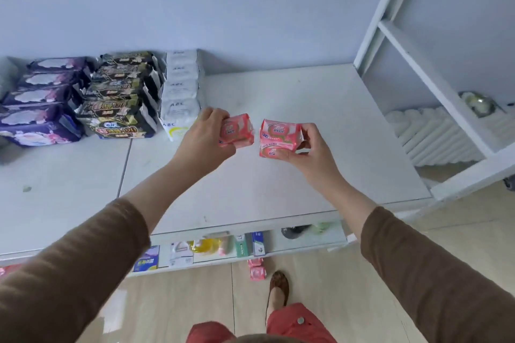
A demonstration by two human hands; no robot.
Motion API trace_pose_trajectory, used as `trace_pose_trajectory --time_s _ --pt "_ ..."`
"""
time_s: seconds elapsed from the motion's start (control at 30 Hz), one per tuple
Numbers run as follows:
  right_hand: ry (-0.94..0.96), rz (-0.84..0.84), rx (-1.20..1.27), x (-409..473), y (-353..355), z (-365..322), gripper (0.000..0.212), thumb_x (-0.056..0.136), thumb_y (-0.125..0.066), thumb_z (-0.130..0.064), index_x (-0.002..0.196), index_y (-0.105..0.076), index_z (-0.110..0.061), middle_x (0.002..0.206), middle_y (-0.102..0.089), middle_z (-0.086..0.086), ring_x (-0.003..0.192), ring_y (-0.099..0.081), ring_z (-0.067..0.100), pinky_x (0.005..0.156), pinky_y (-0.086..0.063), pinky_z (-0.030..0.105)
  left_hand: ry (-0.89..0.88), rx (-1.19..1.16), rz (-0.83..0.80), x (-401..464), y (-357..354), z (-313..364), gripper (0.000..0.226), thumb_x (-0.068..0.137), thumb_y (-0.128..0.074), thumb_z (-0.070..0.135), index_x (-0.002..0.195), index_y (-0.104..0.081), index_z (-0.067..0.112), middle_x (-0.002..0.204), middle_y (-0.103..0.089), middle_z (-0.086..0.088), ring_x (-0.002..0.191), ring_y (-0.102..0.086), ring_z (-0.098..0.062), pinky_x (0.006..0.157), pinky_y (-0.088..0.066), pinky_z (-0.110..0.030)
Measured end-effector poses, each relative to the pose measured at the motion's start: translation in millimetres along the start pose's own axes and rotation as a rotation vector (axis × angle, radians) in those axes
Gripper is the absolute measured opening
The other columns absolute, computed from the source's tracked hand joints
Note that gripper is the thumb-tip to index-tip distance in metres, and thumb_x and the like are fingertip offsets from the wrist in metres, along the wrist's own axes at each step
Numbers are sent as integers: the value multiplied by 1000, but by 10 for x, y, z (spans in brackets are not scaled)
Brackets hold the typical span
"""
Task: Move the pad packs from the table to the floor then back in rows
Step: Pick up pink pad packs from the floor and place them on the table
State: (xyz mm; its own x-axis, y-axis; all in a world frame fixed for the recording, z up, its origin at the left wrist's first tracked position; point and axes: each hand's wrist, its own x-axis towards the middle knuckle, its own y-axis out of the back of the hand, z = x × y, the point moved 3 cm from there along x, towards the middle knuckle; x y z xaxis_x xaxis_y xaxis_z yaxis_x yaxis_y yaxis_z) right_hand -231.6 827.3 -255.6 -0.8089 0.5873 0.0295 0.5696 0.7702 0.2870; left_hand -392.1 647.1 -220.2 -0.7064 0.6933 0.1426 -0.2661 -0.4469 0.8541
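Pink pad packs return to counter [306, 108]: left hand [204, 138] grips one pack [238, 131], right hand [302, 149] clamps two-pack stack [278, 138]. Purple [41, 100], black [119, 95], white rows [181, 92] already rebuilt. Two pink packs on floor [257, 269] remain.

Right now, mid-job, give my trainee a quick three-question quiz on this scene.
1. True or false: the left hand grips one pink pack.
2. How many pink packs does the right hand hold? A one, B two, C four.
3. Fill in: on the table, the row nearest the left hand is the ___ packs.

Key: 1 true; 2 B; 3 white.
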Motion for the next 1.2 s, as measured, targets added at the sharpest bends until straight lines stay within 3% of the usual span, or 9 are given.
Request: trace_pose_trajectory --time_s 0.1,0.17,0.33,0.53,0.67,0.8,1.0,1.07,1.2 --pt "-1 -40 -24 505 -15 -83 57 65 -88 -41 108 -52 -29 99 -65 -23 83 -61 -1 70 -46 13 12 92 13 631 62 -60 51 72 -72 18 119 -52 14 116 -46 -6 92 -55 -29 77 -46 -40" --pt "0 -67 -47 789 -71 -98 58 64 -88 -41 108 -52 -29 98 -65 -21 81 -61 1 71 -48 18 9 163 8 1037 97 -152 52 73 -75 21 120 -54 12 117 -47 -10 98 -55 -33 82 -48 -44" --pt "-31 -96 -55 1299 -312 -63 57 67 -89 -37 110 -52 -26 101 -67 -15 86 -64 9 80 -51 31 14 414 -22 1943 130 -489 51 77 -76 38 119 -58 16 116 -53 -10 113 -49 -32 88 -47 -44" --pt "-98 -96 -61 1618 -576 15 54 73 -86 -29 114 -52 -23 112 -65 -6 92 -65 14 79 -51 31 -6 477 -86 2612 -36 -749 48 81 -71 35 125 -59 19 116 -58 -6 114 -51 -30 88 -45 -42" --pt "-125 -103 -60 1743 -664 87 52 74 -86 -25 114 -53 -22 112 -66 -5 93 -65 15 79 -52 33 -21 432 -43 2823 -146 -820 47 79 -71 29 121 -53 16 109 -60 -10 106 -53 -34 84 -44 -43" --pt "-121 -101 -58 1894 -743 127 52 74 -86 -25 114 -53 -22 109 -67 -6 90 -64 13 75 -50 25 -52 467 -54 2918 -188 -886 37 78 -66 20 113 -52 17 107 -61 -10 101 -53 -34 77 -41 -41" --pt "-81 -115 -90 2216 -921 176 54 72 -85 -29 117 -55 -27 110 -65 -10 89 -64 3 63 -41 4 -52 504 -112 2892 -130 -885 39 85 -61 16 123 -62 24 125 -50 -9 115 -44 -31 91 -43 -43" --pt "-59 -116 -115 2363 -989 170 58 72 -87 -32 120 -56 -25 115 -60 -5 93 -64 6 67 -43 6 -45 497 -88 2834 -30 -882 41 86 -59 10 125 -61 22 129 -47 -8 117 -43 -30 88 -44 -42" --pt "-35 -91 -141 2612 -1121 165 58 70 -88 -30 117 -55 -21 116 -61 0 100 -64 15 80 -50 24 1 421 -33 2571 169 -853 34 86 -52 10 117 -62 18 125 -50 -7 114 -43 -29 83 -45 -42"
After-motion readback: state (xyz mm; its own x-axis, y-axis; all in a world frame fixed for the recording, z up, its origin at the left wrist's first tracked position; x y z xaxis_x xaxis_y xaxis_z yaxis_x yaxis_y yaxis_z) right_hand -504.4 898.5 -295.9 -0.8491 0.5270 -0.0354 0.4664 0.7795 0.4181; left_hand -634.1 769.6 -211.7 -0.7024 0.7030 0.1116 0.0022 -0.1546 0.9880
